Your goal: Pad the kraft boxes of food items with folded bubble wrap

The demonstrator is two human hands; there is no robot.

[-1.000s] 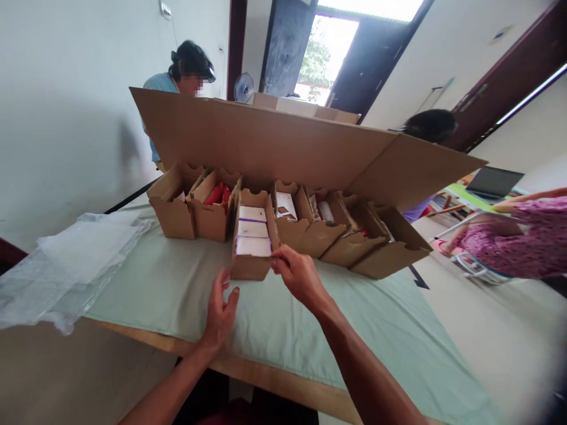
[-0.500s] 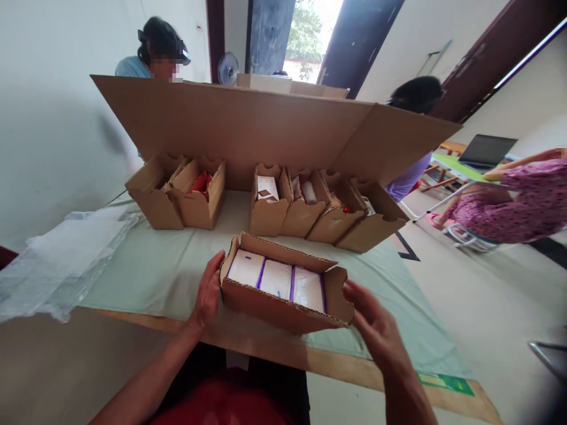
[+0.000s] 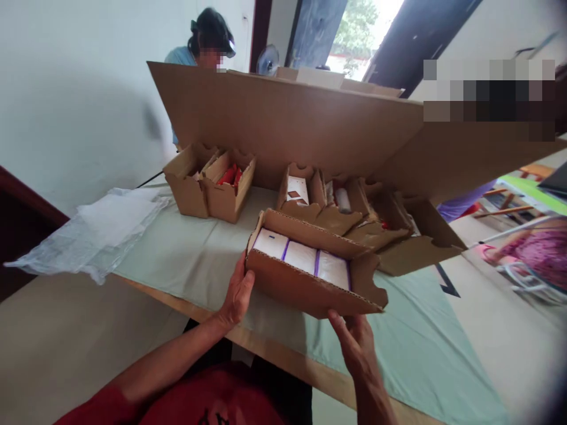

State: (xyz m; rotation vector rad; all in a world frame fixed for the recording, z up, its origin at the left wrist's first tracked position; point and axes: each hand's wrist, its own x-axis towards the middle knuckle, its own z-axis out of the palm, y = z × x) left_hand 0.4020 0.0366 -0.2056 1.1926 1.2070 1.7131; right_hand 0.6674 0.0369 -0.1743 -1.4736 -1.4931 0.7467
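Between both hands I hold a cardboard box (image 3: 305, 292) with an open top. Inside it, white plastic-wrapped packs (image 3: 301, 255) with purple edges stand in a row, and a gap shows at the box's right end. My left hand (image 3: 239, 295) grips the left end, thumb along the front corner and the other fingers hidden. My right hand (image 3: 357, 345) holds the lower right edge from below, its thumb at the front and its fingertips out of sight under the box.
Several open cardboard boxes line the back of the table, among them one with red packets (image 3: 230, 175) and one with a white carton (image 3: 297, 190). Behind them rises a cardboard partition (image 3: 283, 112). Clear plastic wrap (image 3: 101, 227) lies at left. A person (image 3: 210, 41) is beyond the partition.
The box has been raised slightly and its front face shows more. My right hand has shifted from the box's right end to beneath its lower right edge. The view has turned left.
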